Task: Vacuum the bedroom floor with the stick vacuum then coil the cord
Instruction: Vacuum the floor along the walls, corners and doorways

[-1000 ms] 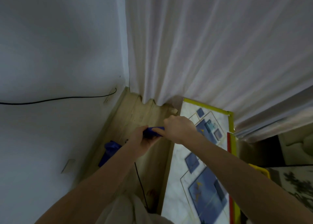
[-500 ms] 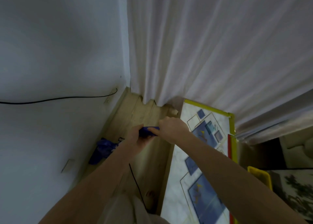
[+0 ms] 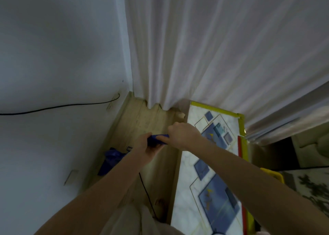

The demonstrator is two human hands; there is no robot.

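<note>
Stick vacuum handle (image 3: 157,139): dark blue, held above the wooden floor (image 3: 142,121) near the room corner, lying roughly level between both hands. Left hand (image 3: 148,148): fingers and thumb curled round the near end of the handle from below. Right hand (image 3: 184,134): fingers curled over the far end from above, knuckles up; both hands touch on the handle.

Vacuum body (image 3: 111,161): blue, blurred, down on the floor beside the skirting of the left wall, partly hidden behind the left forearm. Its exact form cannot be told.

Cord (image 3: 145,190): thin, black, running down across the floor boards from under the left forearm toward the bottom edge of the view. A second black cable (image 3: 58,107) runs along the white wall (image 3: 53,57) on the left, ending close to the corner.

Curtain (image 3: 204,48): pale, pleated, hanging to the floor along the far side.

Rug (image 3: 210,181): marble-look with blue squares and thin gold lines, yellow border at its far edge, lying on the floor to the right of the hands, its left edge just beside the bare boards.
</note>
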